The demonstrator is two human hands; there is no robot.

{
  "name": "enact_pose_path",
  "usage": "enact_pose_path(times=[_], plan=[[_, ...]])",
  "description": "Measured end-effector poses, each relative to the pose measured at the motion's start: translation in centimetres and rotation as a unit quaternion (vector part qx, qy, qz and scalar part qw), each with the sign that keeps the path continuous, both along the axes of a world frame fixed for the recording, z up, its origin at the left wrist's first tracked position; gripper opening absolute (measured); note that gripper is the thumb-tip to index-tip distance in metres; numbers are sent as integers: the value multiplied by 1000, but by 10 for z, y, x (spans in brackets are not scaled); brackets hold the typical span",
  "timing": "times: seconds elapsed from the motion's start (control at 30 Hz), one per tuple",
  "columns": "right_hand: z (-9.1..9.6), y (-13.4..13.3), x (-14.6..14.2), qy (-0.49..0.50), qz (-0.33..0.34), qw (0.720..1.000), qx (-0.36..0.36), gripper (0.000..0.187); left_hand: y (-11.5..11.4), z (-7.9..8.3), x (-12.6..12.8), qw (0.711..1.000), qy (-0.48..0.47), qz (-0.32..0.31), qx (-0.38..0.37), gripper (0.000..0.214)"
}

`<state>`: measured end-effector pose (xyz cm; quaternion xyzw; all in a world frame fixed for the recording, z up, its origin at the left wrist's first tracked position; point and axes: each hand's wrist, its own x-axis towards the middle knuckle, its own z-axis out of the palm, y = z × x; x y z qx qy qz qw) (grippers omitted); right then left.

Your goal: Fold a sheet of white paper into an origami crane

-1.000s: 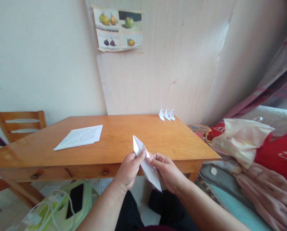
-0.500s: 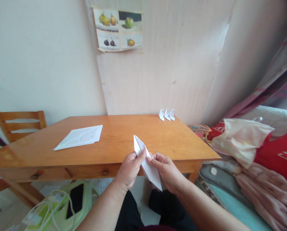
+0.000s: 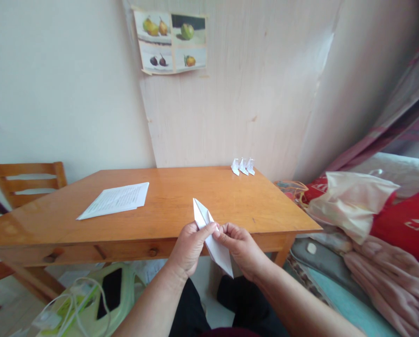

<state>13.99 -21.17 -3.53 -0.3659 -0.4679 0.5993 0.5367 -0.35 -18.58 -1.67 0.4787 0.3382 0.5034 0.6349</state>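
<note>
Between my hands is a folded sheet of white paper (image 3: 219, 255), long and pointed at both ends, held tilted just in front of the table's near edge. My left hand (image 3: 191, 245) is closed on its left side, thumb pressed flat near the middle fold. From the right, my right hand (image 3: 240, 245) pinches the paper's middle, its thumb and fingertips meeting close to the left thumb. The fingers behind the paper are partly hidden. At the table's far right corner stand three small folded paper figures (image 3: 243, 166).
A stack of printed paper (image 3: 116, 200) lies on the left of the wooden table (image 3: 181, 185). Below it, a pale green stool (image 3: 125, 292) carries a black phone (image 3: 110, 292) and white cables. To the right are a cream bag (image 3: 353, 201) and pink cloth (image 3: 381, 276).
My left thumb has slid down and right along the paper, closer to my right thumb. The paper has shifted slightly left, and a raised fold shows more near its middle.
</note>
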Motion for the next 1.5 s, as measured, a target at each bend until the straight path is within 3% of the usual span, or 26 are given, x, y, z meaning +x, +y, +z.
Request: enact_pose_path(times=[0.27, 0.47, 0.7, 1.07, 1.3, 1.5], plan=[[1, 4, 8, -17, -44, 998, 47, 40, 2, -3, 2, 1000, -11, 1, -17, 29], [-6, 5, 6, -114, -60, 990, 56, 42, 2, -3, 1, 1000, 1, 26, 7, 27], [-9, 7, 8, -225, -80, 960, 145, 41, 1, -4, 3, 998, -27, 36, -32, 28], [-11, 5, 6, -195, -59, 969, 141, 39, -1, -3, 3, 998, -31, 22, -55, 28], [-6, 3, 7, -227, -68, 958, 165, 38, -2, 1, 8, 992, -74, 67, -72, 31], [-6, 2, 8, -225, -61, 958, 166, 38, -3, 3, 9, 990, -94, 68, -78, 29]])
